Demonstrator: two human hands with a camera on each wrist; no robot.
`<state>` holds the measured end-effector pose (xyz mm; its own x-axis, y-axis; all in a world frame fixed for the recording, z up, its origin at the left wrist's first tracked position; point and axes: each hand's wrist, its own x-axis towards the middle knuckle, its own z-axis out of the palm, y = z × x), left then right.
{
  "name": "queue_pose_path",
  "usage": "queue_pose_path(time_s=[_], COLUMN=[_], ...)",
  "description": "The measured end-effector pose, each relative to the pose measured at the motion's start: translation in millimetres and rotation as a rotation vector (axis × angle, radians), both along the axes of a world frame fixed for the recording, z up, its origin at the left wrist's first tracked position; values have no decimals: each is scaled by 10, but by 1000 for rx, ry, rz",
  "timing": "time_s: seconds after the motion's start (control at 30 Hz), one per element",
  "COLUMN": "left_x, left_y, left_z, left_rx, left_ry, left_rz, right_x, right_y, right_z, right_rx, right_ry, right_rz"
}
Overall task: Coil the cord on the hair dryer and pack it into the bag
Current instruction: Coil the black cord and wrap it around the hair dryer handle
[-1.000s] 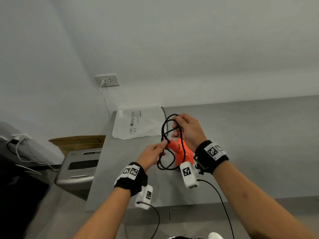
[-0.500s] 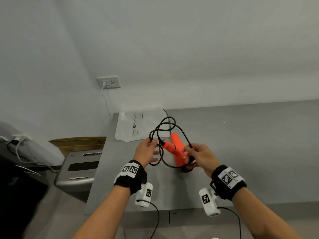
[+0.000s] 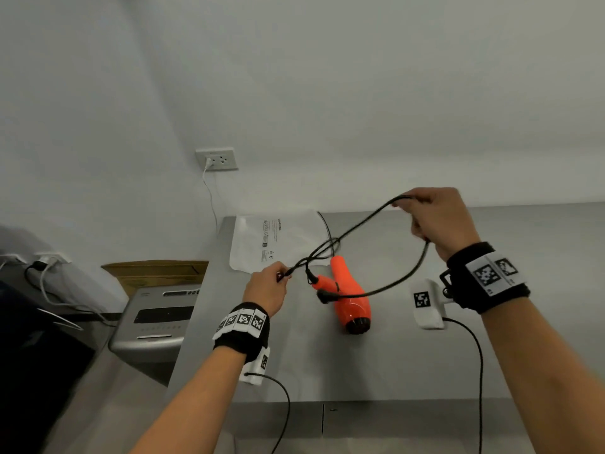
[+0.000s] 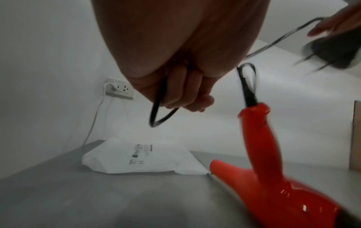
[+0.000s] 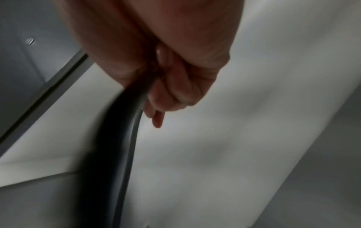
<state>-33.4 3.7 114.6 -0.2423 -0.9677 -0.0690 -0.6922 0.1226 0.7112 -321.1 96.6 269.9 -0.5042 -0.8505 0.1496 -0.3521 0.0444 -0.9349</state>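
A grey table (image 3: 425, 362) stood against a plain pale wall, with a wall socket (image 3: 216, 158) up behind its far left corner. From my remote seat I saw the orange hair dryer (image 3: 349, 299) lying on the table between my two hands, below both of them. Its long axis ran toward and away from me: the round rear end pointed at me, the nozzle pointed at the white bag (image 3: 278, 240), and the handle stuck out to the left.

My left hand (image 3: 266, 288) hovered just left of the handle, fingers curled and pinching a gathered bunch of the black cord (image 3: 360, 224). In the left wrist view the cord hung out below those fingers in a short bight. My right hand (image 3: 440, 219) was raised higher and farther right, well apart from the dryer, fingers closed round the top of a wide loop. That loop ran from the left hand up to the right, then swept back down across the dryer's body to the plug (image 3: 324, 295), which lay against the dryer by the handle.

The bag lay flat on the far left part of the table, just beyond the nozzle. I judged the left hand nearer to both handle and bag. The loop looked too wide to pack, so the right hand would need to carry its span left toward the bunch.
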Motion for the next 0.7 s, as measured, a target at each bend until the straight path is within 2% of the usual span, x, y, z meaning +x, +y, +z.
queue_pose_path(time_s=[0.07,0.13,0.2,0.3,0.5,0.6,0.7], left_x=[70,112,127,119,67,-6,-89], left_y=[10,40,77,114,161,203,247], left_z=[-45,-55,-17,89,337,434,518], left_rx=[53,99,114,119,53,33,-5], left_ry=[36,114,191,283,304,326,354], left_rz=[-30,-96,-117,-92,-102,-117,-133], right_x=[-67,-109,-165,-299,-354,-90,332], right_y=[19,36,23,-37,-88,-65,-19], right_z=[54,49,-32,-252,-664,-793,-838], right_rx=[3,108,232,337,472,404,217], right_ry=[69,169,233,261,486,546,509], right_rz=[-32,4,29,-32,-71,21,277])
